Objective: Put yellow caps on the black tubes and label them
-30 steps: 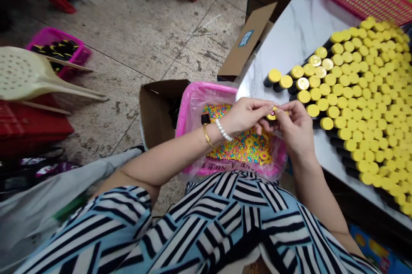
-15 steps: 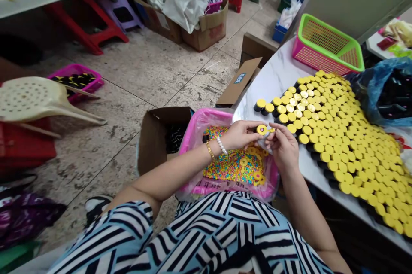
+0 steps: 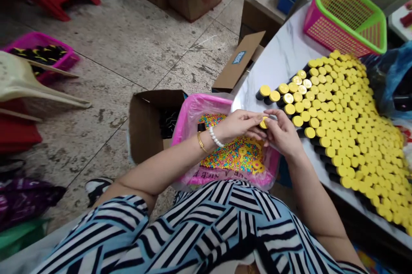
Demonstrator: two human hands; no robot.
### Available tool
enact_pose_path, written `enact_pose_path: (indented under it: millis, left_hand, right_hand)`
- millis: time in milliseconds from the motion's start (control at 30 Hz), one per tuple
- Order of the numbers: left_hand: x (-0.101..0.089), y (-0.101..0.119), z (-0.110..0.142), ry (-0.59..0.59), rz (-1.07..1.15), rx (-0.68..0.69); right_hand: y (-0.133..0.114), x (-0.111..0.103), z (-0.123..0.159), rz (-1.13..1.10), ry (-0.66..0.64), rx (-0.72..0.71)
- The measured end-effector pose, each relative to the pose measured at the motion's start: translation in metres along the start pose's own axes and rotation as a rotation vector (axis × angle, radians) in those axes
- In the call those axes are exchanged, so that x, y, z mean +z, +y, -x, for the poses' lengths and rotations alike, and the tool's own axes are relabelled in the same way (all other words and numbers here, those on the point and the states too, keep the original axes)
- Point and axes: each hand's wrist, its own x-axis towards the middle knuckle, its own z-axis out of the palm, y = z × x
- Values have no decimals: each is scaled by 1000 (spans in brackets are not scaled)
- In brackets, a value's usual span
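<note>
Over the pink tub [image 3: 188, 113], both hands meet around one small container with a round yellow cap [image 3: 263, 123]. My left hand [image 3: 240, 126] wraps the container; its body is mostly hidden by the fingers. My right hand [image 3: 283, 134] has its thumb and fingers closed on the yellow cap. Below them, the plastic-lined tub holds many small multicoloured beads [image 3: 225, 156] and several yellow ring-shaped caps [image 3: 257, 165]. A small black piece [image 3: 201, 127] lies by the tub's far left side. To the right, rows of yellow-capped black containers [image 3: 347, 136] stand on the white table [image 3: 273, 68].
A green-rimmed pink basket [image 3: 346, 20] and a blue plastic bag [image 3: 394, 80] stand behind the containers. Left of the tub is an open cardboard box [image 3: 144, 123] with black pieces. Another carton [image 3: 236, 61] stands beside the table. A cream stool [image 3: 22, 80] lies at left.
The cap's pink-centred opening showed before; now a plain yellow top shows. My right fingers, which pinched a small yellow piece beside it, have closed onto the cap. The view has tilted downward.
</note>
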Motion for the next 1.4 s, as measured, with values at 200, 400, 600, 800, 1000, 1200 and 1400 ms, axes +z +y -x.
enact_pose_path:
  millis: [200, 400, 600, 800, 1000, 1200, 1400]
  left_hand:
    - [15, 4, 10, 173, -72, 111]
    - [20, 25, 5, 229, -163, 77]
    - [11, -4, 6, 142, -121, 62]
    - [6, -7, 37, 163, -344, 298]
    - [1, 26, -12, 269, -424, 236]
    - [-14, 25, 22, 508, -673, 473]
    - [-51, -36, 121, 716, -1343, 264]
  right_hand:
    - [-18, 9, 6, 10, -18, -85]
    - [-24, 8, 4, -63, 89, -101]
    - [6, 12, 23, -13, 168, -228]
    - [65, 26, 91, 305, 214, -370]
    - [109, 38, 85, 1228, -216, -233]
    - [128, 32, 73, 1278, -271, -278]
    - [148, 20, 77, 743, -29, -511]
